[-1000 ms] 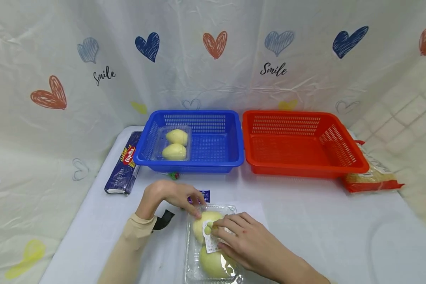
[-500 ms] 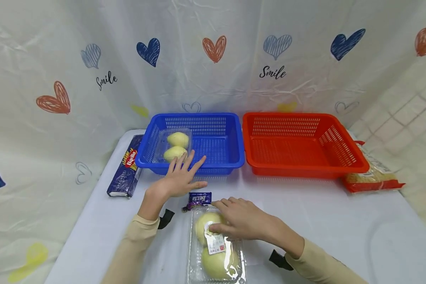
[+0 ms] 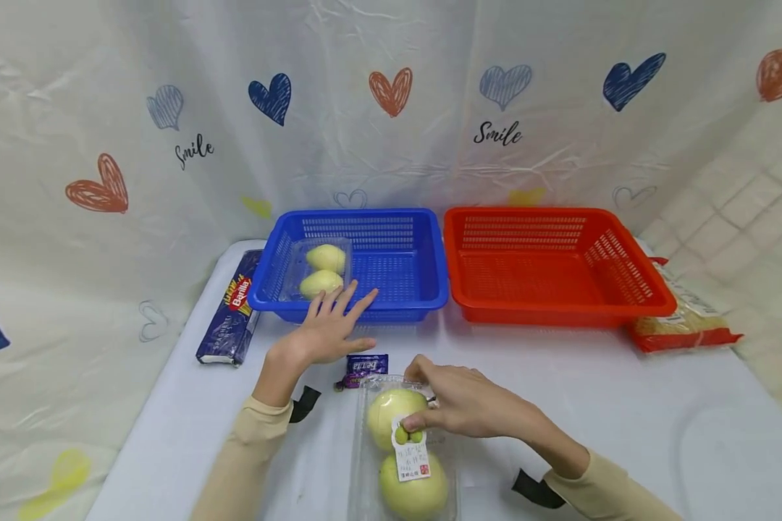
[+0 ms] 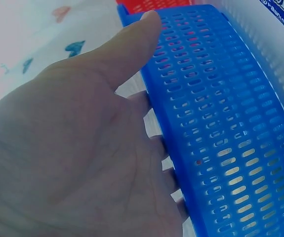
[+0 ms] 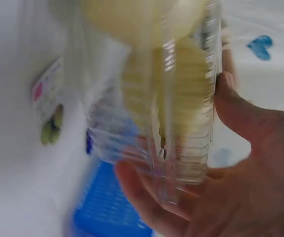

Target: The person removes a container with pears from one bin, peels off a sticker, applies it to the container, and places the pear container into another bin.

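The white table carries everything, and the blue basket at its back edge serves as the landmark. Touching the blue basket's right side stands a red basket of the same size, and past that basket's far right corner lies a bag of noodles. Just left of the blue basket lies a dark blue box of spaghetti. Inside the blue basket, in its left part, sits a clear box with two pale green fruits. In front of the blue basket, near the table's front edge, is a second clear fruit box holding two pale green fruits and bearing a white label. The right hand grips the far end of this box, fingers curled round its rim; the right wrist view shows thumb and fingers clamped on the clear plastic. The left hand is well apart from the right one, flat with fingers spread, right at the blue basket's front wall, holding nothing. Between that hand and the fruit box lies a small purple wrapper.
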`<state>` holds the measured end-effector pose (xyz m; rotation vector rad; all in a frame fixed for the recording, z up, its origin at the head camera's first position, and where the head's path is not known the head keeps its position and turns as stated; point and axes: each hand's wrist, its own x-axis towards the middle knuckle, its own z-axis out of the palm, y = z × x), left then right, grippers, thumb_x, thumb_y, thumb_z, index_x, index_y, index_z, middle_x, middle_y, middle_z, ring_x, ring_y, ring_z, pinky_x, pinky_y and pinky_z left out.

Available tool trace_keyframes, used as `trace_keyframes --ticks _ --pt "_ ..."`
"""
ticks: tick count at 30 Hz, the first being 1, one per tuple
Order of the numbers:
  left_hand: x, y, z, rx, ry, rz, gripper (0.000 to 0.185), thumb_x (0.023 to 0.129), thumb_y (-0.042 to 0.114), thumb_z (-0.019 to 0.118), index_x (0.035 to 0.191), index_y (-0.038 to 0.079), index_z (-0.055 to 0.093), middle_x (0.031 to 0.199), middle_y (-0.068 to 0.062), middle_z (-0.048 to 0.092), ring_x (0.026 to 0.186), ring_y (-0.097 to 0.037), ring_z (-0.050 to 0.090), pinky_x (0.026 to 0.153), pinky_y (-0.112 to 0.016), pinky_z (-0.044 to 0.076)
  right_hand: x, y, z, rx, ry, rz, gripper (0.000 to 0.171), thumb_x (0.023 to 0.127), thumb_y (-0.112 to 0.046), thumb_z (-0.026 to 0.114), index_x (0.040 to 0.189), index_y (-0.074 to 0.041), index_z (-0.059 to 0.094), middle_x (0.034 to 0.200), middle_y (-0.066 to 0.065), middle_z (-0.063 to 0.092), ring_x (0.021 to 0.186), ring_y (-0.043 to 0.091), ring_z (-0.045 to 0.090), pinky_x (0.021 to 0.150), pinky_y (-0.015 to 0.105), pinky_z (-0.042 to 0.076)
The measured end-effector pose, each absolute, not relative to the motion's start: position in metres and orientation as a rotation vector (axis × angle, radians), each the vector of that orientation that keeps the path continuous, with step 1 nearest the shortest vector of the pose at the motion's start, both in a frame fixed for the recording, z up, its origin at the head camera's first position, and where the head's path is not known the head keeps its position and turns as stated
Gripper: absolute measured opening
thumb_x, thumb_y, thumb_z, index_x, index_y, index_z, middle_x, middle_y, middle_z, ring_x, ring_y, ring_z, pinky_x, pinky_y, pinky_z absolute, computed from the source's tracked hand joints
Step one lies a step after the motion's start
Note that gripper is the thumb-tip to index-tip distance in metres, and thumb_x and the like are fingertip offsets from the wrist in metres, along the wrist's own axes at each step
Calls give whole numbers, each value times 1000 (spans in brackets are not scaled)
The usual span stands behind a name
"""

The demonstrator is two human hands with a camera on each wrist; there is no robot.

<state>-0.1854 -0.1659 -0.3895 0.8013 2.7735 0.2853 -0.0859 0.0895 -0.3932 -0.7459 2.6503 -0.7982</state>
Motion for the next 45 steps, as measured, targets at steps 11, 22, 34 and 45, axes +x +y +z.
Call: trace_keyframes --ticks 11,22,34,45 --pt "-188 -181 -389 774 2785 348 83 103 47 57 167 22 11 174 -19 1 160 -45 4 129 -64 -2 -70 146 -337 -919 3334 -756 68 72 -32 93 128 -16 59 129 -6 70 109 15 71 84 33 63" --pt "-196 -187 -399 787 2809 360 84 102 50 57 167 25 10 175 -17 -1 161 -45 3 129 -64 -4 -162 259 -298 -864 3773 -611 78 72 0 89 140 0 51 138 16 66 73 20 52 47 16 30" --pt "-191 -168 -390 833 2737 321 82 103 46 58 167 21 12 174 -20 4 161 -44 5 130 -63 -1 -241 359 -327 -607 3248 -485 52 88 -11 80 128 3 50 124 32 65 100 47 64 77 57 56" --pt "-192 -160 -390 797 2747 318 81 103 48 56 167 24 12 174 -17 4 162 -41 5 131 -60 -2 -283 384 -330 -521 2943 -471 50 93 -17 75 129 4 46 133 35 58 126 54 52 102 74 43"
